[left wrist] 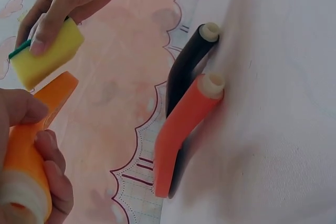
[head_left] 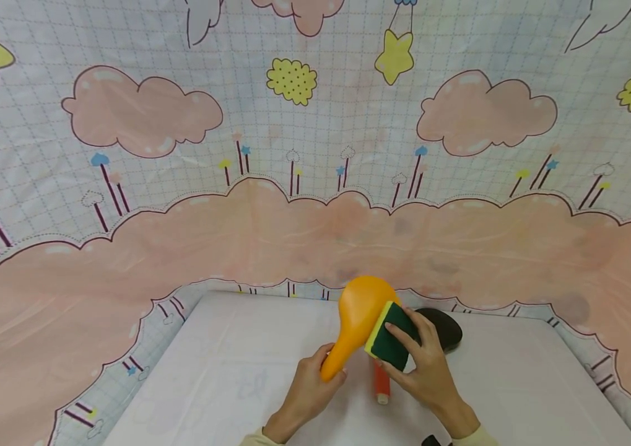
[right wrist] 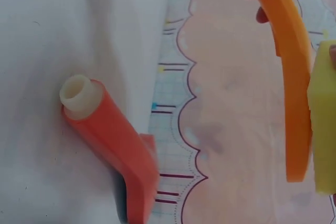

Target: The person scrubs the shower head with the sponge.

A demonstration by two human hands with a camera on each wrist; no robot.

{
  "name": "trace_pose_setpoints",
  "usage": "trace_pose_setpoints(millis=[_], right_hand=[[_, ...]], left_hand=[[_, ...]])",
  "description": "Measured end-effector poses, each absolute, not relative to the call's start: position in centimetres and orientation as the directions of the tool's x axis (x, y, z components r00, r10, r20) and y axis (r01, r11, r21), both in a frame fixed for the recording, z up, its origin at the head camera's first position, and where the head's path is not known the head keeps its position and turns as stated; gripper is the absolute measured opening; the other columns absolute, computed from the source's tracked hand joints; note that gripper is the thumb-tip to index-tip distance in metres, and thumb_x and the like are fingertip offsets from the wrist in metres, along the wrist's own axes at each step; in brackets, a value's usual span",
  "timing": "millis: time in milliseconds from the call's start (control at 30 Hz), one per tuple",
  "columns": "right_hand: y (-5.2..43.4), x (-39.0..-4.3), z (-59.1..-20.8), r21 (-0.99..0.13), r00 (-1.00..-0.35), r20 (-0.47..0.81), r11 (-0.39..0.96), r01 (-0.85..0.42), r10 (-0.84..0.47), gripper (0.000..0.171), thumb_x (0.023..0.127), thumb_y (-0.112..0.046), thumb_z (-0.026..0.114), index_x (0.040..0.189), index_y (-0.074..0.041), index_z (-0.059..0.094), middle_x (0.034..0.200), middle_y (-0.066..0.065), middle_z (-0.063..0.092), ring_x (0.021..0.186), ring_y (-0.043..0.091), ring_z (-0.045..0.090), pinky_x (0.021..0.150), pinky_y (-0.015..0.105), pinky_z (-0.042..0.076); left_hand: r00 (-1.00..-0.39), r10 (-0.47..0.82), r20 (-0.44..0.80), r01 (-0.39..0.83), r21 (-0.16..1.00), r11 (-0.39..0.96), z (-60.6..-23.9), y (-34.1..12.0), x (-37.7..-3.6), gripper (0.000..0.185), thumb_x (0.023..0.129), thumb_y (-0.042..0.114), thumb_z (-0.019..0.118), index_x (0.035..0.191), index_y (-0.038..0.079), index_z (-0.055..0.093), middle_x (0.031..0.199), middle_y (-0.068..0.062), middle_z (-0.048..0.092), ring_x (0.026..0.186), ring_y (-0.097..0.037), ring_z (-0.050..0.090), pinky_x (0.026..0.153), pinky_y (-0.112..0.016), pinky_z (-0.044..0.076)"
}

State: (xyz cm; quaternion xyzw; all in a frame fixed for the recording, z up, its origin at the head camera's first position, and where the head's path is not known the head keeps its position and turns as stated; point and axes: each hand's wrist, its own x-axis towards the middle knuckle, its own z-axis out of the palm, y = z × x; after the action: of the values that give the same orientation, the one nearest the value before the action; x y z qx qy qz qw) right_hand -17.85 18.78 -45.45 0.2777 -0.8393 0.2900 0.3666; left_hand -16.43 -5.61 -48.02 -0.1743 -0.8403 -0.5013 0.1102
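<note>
My left hand (head_left: 306,387) sits at the lower middle of the head view, its grip curled round the handle of an orange spoon (head_left: 356,322) (a wide plastic rice paddle, by the look of it) whose rounded bowl rises toward the centre of the frame. In the left wrist view that same handle (left wrist: 26,150) fills the lower left corner, my fingers (left wrist: 52,171) wrapped about it and its cream end cap showing.

My right hand (head_left: 429,365), lower right of centre, holds a sponge (head_left: 390,337) with a yellow body and a dark green scouring face; the sponge lies against the right edge of the spoon's bowl, touching it. My fingers lie over the green side, thumb hidden from the head camera. In the left wrist view the sponge (left wrist: 44,59) is pinched at the upper left.

Beneath both hands, on the white counter (head_left: 226,371), lie two more spoons just beside each other: a red-orange one (left wrist: 184,129) and a black one (left wrist: 184,66), each with a cream cap at the handle end. The black bowl (head_left: 446,328) peeks out behind my right hand. A cloud-patterned cloth (head_left: 315,229) covers everything beyond the counter.
</note>
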Motion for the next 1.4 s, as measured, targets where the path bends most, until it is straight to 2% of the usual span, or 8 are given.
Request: trace_pose_setpoints(millis=[200,400,467,567,667,767,933,1400], right_hand=[[18.9,-17.8,-45.4,-0.275,-0.598,0.758,0.704,-0.655,-0.260,0.061,0.085,-0.064,0.061,0.129,-0.022,0.064,0.149,0.017,0.043,0.132,0.031,0.039,0.110,0.025,0.036],[19.8,-18.2,-45.2,-0.277,-0.587,0.775,0.708,-0.650,-0.235,0.064,0.086,-0.067,0.057,0.129,-0.020,0.064,0.148,0.018,0.044,0.131,0.033,0.039,0.111,0.013,0.023],[20.1,-18.4,-45.0,-0.296,-0.591,0.778,0.705,-0.644,-0.214,0.061,0.084,-0.059,0.067,0.129,-0.019,0.064,0.149,0.019,0.044,0.132,0.033,0.039,0.111,0.011,0.020],[20.5,-18.6,-44.8,-0.324,-0.606,0.773,0.704,-0.632,-0.188,0.062,0.074,-0.040,0.083,0.129,-0.018,0.064,0.150,0.018,0.042,0.133,0.033,0.039,0.111,0.011,0.020],[20.5,-18.6,-44.8,-0.337,-0.615,0.768,0.705,-0.623,-0.176,0.068,0.067,-0.028,0.087,0.130,-0.018,0.063,0.151,0.018,0.041,0.134,0.033,0.038,0.111,0.011,0.020],[20.3,-18.4,-45.0,-0.319,-0.602,0.776,0.708,-0.630,-0.186,0.062,0.075,-0.041,0.082,0.130,-0.019,0.064,0.151,0.018,0.042,0.134,0.032,0.038,0.111,0.010,0.019],[19.5,-17.8,-45.6,-0.266,-0.562,0.797,0.704,-0.658,-0.224,0.063,0.088,-0.066,0.054,0.130,-0.020,0.063,0.149,0.019,0.043,0.133,0.032,0.038,0.111,0.009,0.019],[19.4,-17.7,-45.9,-0.207,-0.501,0.820,0.672,-0.711,-0.278,0.061,0.090,-0.064,0.053,0.127,-0.017,0.065,0.147,0.021,0.045,0.131,0.031,0.040,0.114,0.010,0.020]], left_hand=[[-0.908,0.210,0.363,0.419,0.801,0.427,-48.0,-5.5,-16.3,0.043,0.089,0.024,0.070,0.126,0.004,0.061,0.093,-0.002,0.071,0.071,-0.002,0.056,0.068,-0.020,0.050],[-0.884,0.234,0.404,0.467,0.766,0.441,-48.2,-5.6,-16.2,0.040,0.088,0.021,0.070,0.124,0.004,0.062,0.090,-0.003,0.070,0.070,-0.002,0.055,0.067,-0.020,0.050],[-0.878,0.246,0.411,0.479,0.762,0.437,-48.2,-5.7,-16.2,0.040,0.088,0.021,0.070,0.124,0.005,0.062,0.088,-0.002,0.069,0.069,-0.001,0.054,0.066,-0.020,0.050],[-0.873,0.260,0.412,0.486,0.763,0.426,-48.1,-5.7,-16.1,0.040,0.088,0.019,0.070,0.125,0.005,0.061,0.087,-0.001,0.068,0.068,-0.001,0.052,0.065,-0.019,0.049],[-0.874,0.263,0.410,0.486,0.765,0.422,-48.0,-5.7,-16.0,0.040,0.088,0.017,0.070,0.125,0.006,0.061,0.087,0.000,0.068,0.068,-0.001,0.052,0.066,-0.019,0.049],[-0.874,0.261,0.410,0.485,0.766,0.422,-48.0,-5.7,-16.0,0.040,0.087,0.016,0.070,0.125,0.006,0.061,0.088,0.000,0.068,0.069,-0.001,0.053,0.066,-0.020,0.050],[-0.874,0.253,0.414,0.485,0.765,0.423,-48.0,-5.7,-16.1,0.040,0.088,0.017,0.070,0.125,0.006,0.061,0.089,-0.001,0.069,0.070,-0.001,0.054,0.067,-0.020,0.051],[-0.845,0.257,0.469,0.534,0.729,0.427,-48.4,-6.0,-16.0,0.039,0.089,0.021,0.070,0.123,0.005,0.062,0.089,-0.002,0.069,0.070,-0.001,0.053,0.067,-0.020,0.051]])
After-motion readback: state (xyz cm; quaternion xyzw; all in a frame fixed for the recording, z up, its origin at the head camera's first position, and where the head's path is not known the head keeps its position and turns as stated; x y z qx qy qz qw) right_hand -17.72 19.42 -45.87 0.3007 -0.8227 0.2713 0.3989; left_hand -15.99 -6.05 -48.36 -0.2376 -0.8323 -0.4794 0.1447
